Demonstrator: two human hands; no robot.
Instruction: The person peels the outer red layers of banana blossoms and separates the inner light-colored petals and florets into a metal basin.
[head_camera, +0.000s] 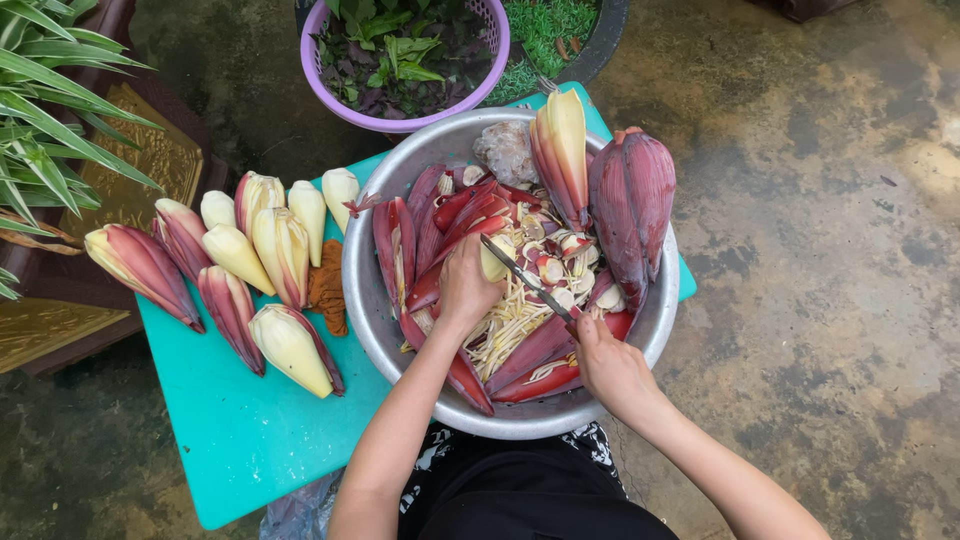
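Gripping pale yellow banana blossom heart (494, 262), left hand (468, 285); knife (538, 285) touching.

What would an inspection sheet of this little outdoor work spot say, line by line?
Surface: turquoise table on wet concrete floor.
Job's things: metal basin of red bracts and pale shreds; pale heart piece; knife.
Clutter: peeled banana blossoms in a row beside the basin; two more leaning on its far rim.
Grippers: left hand grips the heart piece; right hand holds the knife.
Cables: nothing seen.
Surroundings: purple basket of leaves; potted plant.
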